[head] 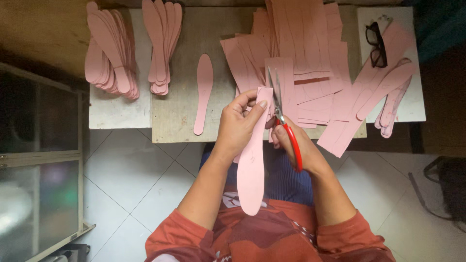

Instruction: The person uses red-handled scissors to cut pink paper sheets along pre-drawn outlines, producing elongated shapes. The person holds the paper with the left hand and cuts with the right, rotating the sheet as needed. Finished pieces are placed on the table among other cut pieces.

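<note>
My left hand (pixel 240 123) grips a long pink insole-shaped sheet (pixel 252 170) near its top end, the rounded lower end hanging down toward my lap. My right hand (pixel 291 143) holds red-handled scissors (pixel 284 114), blades open and pointing up beside the sheet's upper edge. Both hands hover just in front of the low wooden table (pixel 179 116).
Two stacks of cut pink insole shapes (pixel 109 51) (pixel 162 43) lie at the table's left, a single one (pixel 204 92) in the middle. A pile of uncut pink strips (pixel 301 53) covers the right. Black glasses (pixel 376 43) rest on a white board. A glass cabinet (pixel 39 160) stands left.
</note>
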